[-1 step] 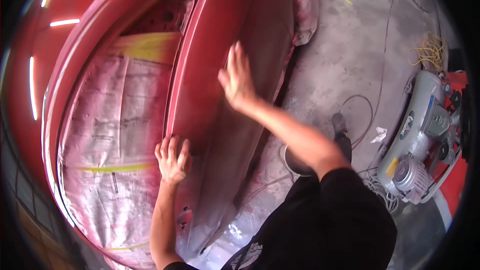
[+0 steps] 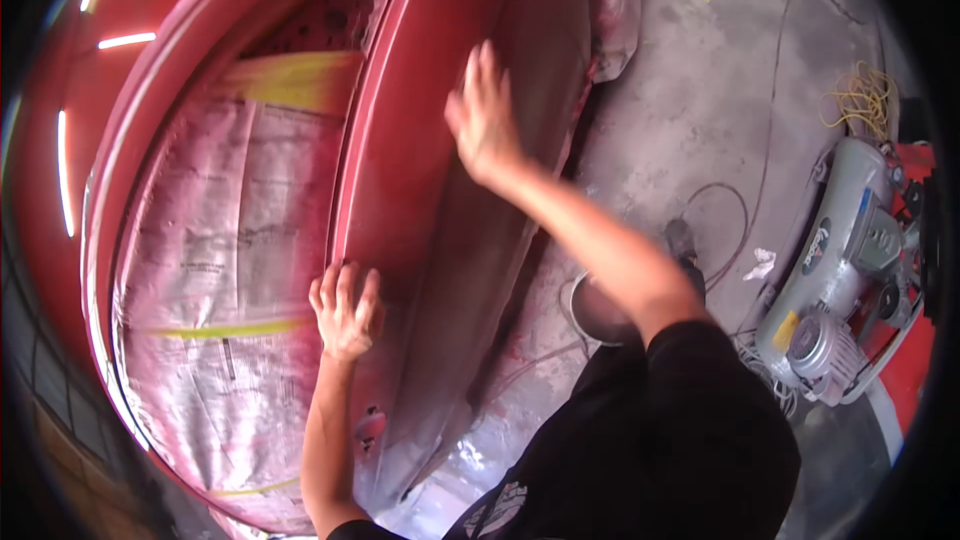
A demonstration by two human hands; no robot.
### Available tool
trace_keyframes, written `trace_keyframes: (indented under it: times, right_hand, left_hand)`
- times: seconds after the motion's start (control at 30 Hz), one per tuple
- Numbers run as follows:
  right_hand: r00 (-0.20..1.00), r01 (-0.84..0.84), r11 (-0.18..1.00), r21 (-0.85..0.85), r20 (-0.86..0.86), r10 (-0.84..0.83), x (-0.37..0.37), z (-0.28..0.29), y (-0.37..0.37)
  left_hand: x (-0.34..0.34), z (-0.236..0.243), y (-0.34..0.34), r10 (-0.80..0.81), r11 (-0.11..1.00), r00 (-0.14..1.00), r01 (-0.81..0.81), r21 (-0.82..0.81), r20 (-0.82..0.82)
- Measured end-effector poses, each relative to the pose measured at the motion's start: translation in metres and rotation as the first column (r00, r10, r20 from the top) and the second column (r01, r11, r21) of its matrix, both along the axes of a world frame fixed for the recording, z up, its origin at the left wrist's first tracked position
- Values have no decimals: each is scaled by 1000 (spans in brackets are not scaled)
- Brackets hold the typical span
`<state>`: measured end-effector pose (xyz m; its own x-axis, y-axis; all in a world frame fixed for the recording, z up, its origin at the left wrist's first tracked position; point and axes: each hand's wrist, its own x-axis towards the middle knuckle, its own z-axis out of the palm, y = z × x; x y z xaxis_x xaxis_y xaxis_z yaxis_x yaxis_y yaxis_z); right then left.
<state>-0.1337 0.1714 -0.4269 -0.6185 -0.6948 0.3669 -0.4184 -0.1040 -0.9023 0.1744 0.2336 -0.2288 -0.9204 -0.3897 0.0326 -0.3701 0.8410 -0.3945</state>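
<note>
A red-painted car door [image 2: 415, 110], dull and dusty along its lower part, stretches away in front of me. My left hand [image 2: 346, 315] hooks its bent fingers over the door's upper edge, beside the window opening. Farther along, my right hand [image 2: 487, 130] lies on the outer door panel with its fingers stretched out and nearly together. Nothing shows under that palm, though its underside is hidden. Paint-dusted masking sheet [image 2: 215, 190] covers the window area, with strips of yellow tape [image 2: 240, 329] across it.
A grey air compressor [image 2: 835, 250] stands at the right, with a coiled yellow cord [image 2: 862, 105] beyond it. A thin dark hose [image 2: 771, 110] loops over the concrete floor [image 2: 690, 90]. Beside my legs is a round bucket [image 2: 598, 308]. Crumpled paper [image 2: 760, 265] lies near the compressor.
My right hand has slid a little farther away along the door panel. My left hand stays at the door's upper edge, and the whole view has shifted slightly.
</note>
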Motion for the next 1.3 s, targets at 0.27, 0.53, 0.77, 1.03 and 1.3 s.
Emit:
trace_keyframes:
  times: [0.27, 0.53, 0.77, 1.03, 1.3]
  right_hand:
    - [969, -62, 998, 2, -240, 61, 120, 44, 72]
    - [946, 131, 991, -33, -296, -135, -22, 18, -7]
    - [832, -263, 965, 7, -505, 231, 237, 33, 137]
    - [904, 67, 987, -146, -410, -122, 21, 68, -16]
    - [667, -488, 863, -133, -695, 270, 236, 53, 125]
  left_hand:
    - [0, -2, -2, -41, 999, 999, 40, -24, -30]
    - [85, -3, 45, 31, 996, 998, -35, -81, -52]
    - [140, 2, 86, 79, 996, 994, -82, -36, -75]
    - [141, -6, 86, 71, 993, 991, -81, -88, -112]
    - [147, 6, 87, 74, 995, 993, -79, -59, -91]
